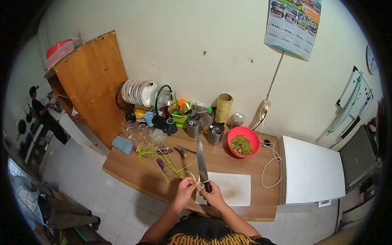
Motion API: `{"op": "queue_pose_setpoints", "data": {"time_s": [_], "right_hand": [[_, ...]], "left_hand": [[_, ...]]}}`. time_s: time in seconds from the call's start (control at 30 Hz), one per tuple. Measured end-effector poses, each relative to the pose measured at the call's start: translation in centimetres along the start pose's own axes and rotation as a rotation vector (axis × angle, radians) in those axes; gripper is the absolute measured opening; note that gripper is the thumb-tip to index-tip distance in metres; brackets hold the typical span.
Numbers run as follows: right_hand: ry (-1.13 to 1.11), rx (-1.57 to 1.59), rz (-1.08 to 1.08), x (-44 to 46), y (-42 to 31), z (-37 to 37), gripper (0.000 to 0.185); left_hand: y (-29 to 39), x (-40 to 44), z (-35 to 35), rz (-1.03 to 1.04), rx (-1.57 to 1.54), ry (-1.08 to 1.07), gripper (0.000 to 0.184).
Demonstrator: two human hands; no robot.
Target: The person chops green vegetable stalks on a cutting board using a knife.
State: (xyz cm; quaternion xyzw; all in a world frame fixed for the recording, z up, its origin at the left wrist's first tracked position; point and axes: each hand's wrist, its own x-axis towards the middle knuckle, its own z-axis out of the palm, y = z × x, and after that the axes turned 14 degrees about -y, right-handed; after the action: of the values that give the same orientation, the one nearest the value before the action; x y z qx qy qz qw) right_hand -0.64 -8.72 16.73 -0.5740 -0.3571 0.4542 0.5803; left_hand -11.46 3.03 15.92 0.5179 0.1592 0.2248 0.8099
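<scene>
My right hand point(213, 195) is wrapped round the black handle of a large kitchen knife point(201, 161), its blade pointing up and away from me. Beside it, my left hand point(186, 190) is closed in a pinch on a thin pale-green stem, close to the knife's handle end. Both hands are over the left edge of a white cutting board point(237, 185). Long green stems point(169, 161) lie loose on the table left of the board, with a small purple vegetable point(160, 164) among them. A brownish-purple piece point(181, 152) lies farther back.
A red bowl point(255, 143) of chopped greens stands behind the board. Cutlery holders point(193, 130), a green basket point(180, 119) and a dish rack with plates point(139, 92) line the wall. A white cord point(264, 173) lies at right. Two other people are off to the left.
</scene>
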Motion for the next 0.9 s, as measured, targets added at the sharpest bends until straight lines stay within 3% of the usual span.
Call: {"op": "queue_pose_setpoints", "data": {"time_s": [0.17, 0.47, 0.53, 0.67, 0.73, 0.9], "right_hand": [[0.018, 0.033, 0.032, -1.0, -1.2, -0.6, 0.029], [0.005, -0.208, 0.143, -4.0, 7.2, -1.0, 0.029], [-0.025, -0.125, 0.229, -4.2, 5.6, -1.0, 0.028], [0.011, -0.269, 0.104, -3.2, 5.9, -2.7, 0.025], [0.009, -0.197, 0.142, -1.0, 2.9, -4.0, 0.024], [0.154, -0.318, -0.040, 4.1, -4.4, -7.1, 0.020]], "left_hand": [[-1.0, 0.2, -0.3, 0.019, -0.034, 0.021, 0.014], [0.7, -1.2, -4.7, 0.048, -0.077, 0.215, 0.017], [0.5, -1.8, -5.6, 0.009, -0.036, 0.272, 0.018], [0.0, -2.6, -6.4, 0.006, -0.043, 0.313, 0.019], [0.0, -2.7, -6.6, 0.025, -0.082, 0.322, 0.020], [0.9, -2.4, -6.7, 0.026, -0.055, 0.298, 0.021]]}}
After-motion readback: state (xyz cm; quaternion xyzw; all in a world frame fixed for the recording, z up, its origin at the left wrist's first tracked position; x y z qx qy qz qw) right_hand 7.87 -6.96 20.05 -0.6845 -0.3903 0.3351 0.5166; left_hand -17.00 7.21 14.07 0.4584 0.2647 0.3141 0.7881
